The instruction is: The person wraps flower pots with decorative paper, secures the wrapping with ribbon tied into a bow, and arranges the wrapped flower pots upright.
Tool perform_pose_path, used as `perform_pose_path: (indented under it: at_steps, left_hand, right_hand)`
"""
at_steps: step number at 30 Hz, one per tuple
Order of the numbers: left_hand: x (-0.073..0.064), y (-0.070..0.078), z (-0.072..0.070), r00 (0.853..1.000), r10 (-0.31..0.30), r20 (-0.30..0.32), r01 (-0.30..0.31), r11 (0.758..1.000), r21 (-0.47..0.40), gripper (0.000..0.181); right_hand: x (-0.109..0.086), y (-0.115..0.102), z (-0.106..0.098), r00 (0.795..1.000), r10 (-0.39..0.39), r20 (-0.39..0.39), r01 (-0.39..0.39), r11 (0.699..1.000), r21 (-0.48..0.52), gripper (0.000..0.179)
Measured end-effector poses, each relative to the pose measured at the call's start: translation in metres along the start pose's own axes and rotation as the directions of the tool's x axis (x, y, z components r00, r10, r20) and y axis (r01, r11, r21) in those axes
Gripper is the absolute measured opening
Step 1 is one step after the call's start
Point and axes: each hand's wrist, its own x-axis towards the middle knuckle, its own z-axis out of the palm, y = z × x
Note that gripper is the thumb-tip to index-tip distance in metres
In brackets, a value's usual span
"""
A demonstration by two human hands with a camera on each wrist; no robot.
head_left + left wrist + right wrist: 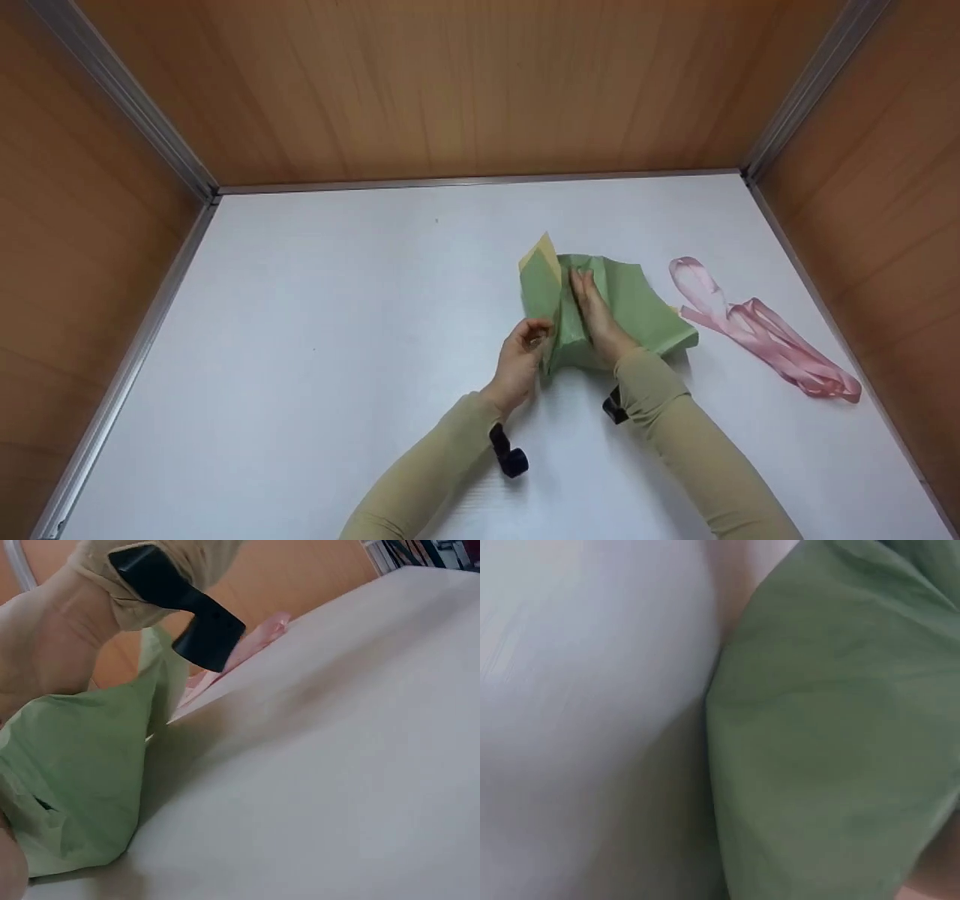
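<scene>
Green wrapping paper [626, 300] with a yellow inner side is folded into a bulky bundle right of the table's middle; whatever lies inside is hidden. One flap of it stands up at the left, its yellow tip pointing away from me. My left hand [519, 364] pinches the near left edge of the paper between thumb and curled fingers. Laid along the top of the bundle, my right hand [600, 315] presses on the paper with straight fingers. In the right wrist view the green paper [832, 727] fills most of the right half.
A loosely looped pink ribbon [780, 349] lies to the right of the paper, one end close to it. The white table [300, 337] is bordered by wooden panels [480, 90] at the back and both sides. Each wrist bears a black camera mount [510, 454].
</scene>
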Motion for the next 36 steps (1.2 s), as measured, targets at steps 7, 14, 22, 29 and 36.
perform_pose_path:
  at_steps: [7,14,22,29,36]
  left_hand:
    - [-0.001,-0.002,0.009,0.995,0.100,0.002,-0.099,0.979,0.180,0.027]
    - [0.004,-0.003,0.009,0.968,0.212,0.137,-0.249,0.893,0.374,0.034]
    - [0.022,0.003,-0.004,0.951,0.108,0.291,-0.262,0.781,0.566,0.079]
    - [0.037,0.003,-0.007,0.914,0.111,0.391,-0.377,0.593,0.711,0.083]
    - [0.041,0.001,-0.005,0.877,0.164,0.451,-0.470,0.482,0.740,0.072]
  right_hand:
    - [-0.001,-0.001,-0.003,1.000,-0.005,-0.004,0.005,1.000,-0.002,0.065]
    - [-0.003,0.000,-0.005,1.000,-0.012,0.018,0.012,1.000,0.027,0.068]
    - [-0.003,0.003,-0.008,0.998,-0.036,0.050,0.029,0.991,0.130,0.068]
    - [-0.001,0.002,-0.003,0.996,-0.015,0.083,-0.002,0.979,0.205,0.069]
    - [0.002,-0.001,-0.011,0.992,-0.022,0.121,-0.011,0.964,0.267,0.070]
